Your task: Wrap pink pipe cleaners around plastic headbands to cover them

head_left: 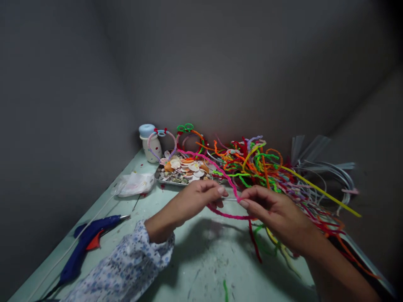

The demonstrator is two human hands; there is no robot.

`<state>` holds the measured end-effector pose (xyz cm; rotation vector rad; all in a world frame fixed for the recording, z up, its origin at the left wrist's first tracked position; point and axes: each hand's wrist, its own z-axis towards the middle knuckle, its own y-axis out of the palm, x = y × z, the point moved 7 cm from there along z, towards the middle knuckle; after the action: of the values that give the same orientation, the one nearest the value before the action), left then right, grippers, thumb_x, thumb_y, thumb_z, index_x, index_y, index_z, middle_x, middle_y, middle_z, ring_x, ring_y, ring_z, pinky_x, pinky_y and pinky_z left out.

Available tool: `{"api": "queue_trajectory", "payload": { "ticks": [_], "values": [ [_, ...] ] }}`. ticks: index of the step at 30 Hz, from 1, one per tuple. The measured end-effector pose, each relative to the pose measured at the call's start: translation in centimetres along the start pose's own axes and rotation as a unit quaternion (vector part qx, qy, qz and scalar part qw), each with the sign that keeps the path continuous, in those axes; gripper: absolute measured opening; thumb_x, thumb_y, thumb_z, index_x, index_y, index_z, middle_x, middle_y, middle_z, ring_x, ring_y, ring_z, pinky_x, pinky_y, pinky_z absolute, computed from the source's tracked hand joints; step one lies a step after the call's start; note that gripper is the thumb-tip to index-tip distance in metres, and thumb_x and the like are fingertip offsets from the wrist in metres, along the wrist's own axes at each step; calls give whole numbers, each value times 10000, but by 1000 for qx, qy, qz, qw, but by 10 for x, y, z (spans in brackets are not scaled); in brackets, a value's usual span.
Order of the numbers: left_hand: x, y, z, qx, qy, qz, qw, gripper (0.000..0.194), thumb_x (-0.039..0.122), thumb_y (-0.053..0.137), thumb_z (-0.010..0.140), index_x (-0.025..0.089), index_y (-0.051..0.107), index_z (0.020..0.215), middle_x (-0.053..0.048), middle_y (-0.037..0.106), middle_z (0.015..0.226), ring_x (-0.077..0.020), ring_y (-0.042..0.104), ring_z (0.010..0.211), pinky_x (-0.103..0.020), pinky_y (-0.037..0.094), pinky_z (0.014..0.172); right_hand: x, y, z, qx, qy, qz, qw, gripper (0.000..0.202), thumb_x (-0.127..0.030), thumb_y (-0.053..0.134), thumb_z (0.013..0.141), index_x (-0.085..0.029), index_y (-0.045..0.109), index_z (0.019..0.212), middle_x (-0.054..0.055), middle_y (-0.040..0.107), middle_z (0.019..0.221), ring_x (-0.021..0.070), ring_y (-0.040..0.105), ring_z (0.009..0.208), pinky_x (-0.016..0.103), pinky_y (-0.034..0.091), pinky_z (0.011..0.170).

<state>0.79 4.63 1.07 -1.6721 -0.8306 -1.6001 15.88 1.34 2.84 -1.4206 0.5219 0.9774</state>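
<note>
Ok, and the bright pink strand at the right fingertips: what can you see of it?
The strand is thin and fuzzy, like a chenille stem, with slight kinks. The right hand pinches it near a thin pale strip. From there it curves up and leftward, past the left hand, in front of the tray as seen here. Whether the pink length below belongs to it is unclear.

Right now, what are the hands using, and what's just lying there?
In hand:
pink fuzzy strand, in right hand
thin pale strip, running to left hand

Lying about:
glue gun
lidded jar
plastic packet
fuzzy hoops
tray
strand heap
</note>
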Motion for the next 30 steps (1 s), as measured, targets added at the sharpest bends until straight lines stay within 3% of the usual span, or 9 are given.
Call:
{"api": "queue_trajectory", "payload": {
  "ticks": [6, 12, 17, 20, 24, 30],
  "values": [
    [6, 11, -6, 6, 26, 86, 996, 191, 328, 651, 791, 148, 660, 855, -7, 601, 756, -107, 505, 663, -229, 408, 627, 3, 4, -1, 3, 6, 33, 999, 166, -370, 574, 873, -223, 632, 921, 7, 657, 808, 147, 590, 720, 237, 465, 631],
    [16, 15, -8, 65, 80, 110, 989, 101, 247, 631, 805, 149, 652, 823, -3, 623, 769, -115, 534, 719, -215, 406, 646, -3, 0, -3, 11, -5, 22, 1000, 177, -373, 587, 867, -213, 628, 930, 21, 669, 845, 163, 614, 777, 250, 484, 681],
    [22, 16, -14, 114, 110, 109, 981, 92, 241, 635, 821, 158, 643, 859, -4, 630, 812, -117, 558, 755, -221, 439, 685, -6, 2, -5, -40, -10, 39, 998, 235, -398, 519, 914, -218, 636, 1010, 28, 675, 934, 177, 623, 875, 265, 482, 760],
    [24, 14, -16, 128, 130, 130, 975, 125, 252, 635, 836, 178, 674, 929, -15, 665, 869, -129, 587, 794, -246, 459, 736, -6, 2, -6, -65, -9, 29, 997, 285, -427, 467, 936, -219, 653, 996, 22, 661, 873, 173, 616, 829, 263, 480, 721],
    [33, 14, -20, 145, 184, 171, 957, 120, 232, 646, 837, 197, 724, 921, -18, 686, 876, -136, 608, 843, -255, 463, 785, -9, -3, -5, -39, -19, 7, 999, 288, -437, 478, 927, -222, 670, 914, 6, 645, 784, 158, 594, 741, 251, 463, 663],
    [37, 15, -24, 165, 224, 192, 941, 126, 204, 661, 827, 189, 747, 919, -24, 684, 840, -121, 615, 806, -234, 474, 740, -18, -7, -5, -15, -55, 3, 998, 230, -378, 504, 923, -233, 680, 895, -2, 663, 800, 144, 602, 749, 236, 460, 681]
  ]
}}
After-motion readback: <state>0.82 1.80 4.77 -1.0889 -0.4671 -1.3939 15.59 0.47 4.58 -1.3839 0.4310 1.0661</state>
